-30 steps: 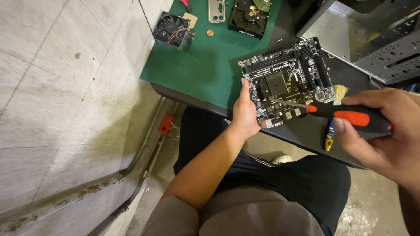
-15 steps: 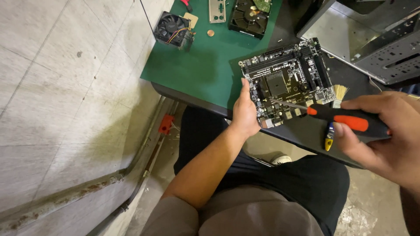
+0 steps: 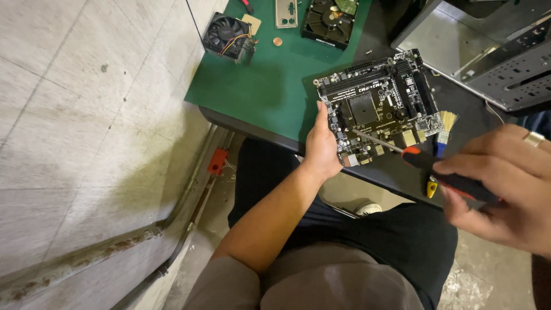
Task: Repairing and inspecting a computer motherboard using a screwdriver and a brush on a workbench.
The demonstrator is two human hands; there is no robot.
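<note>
**Screwdriver tip on the board, little changed**

Your left hand grips the near-left edge of the black motherboard, fingers clamped on it; the board lies on the tabletop at its near edge. Your right hand has its fingers closed around the red-and-black screwdriver, shaft angled onto the board's lower part. Versus half a second back: same grips, the right hand sits slightly lower. A small brush lies just right of the board; a cooling fan lies far left.
</note>
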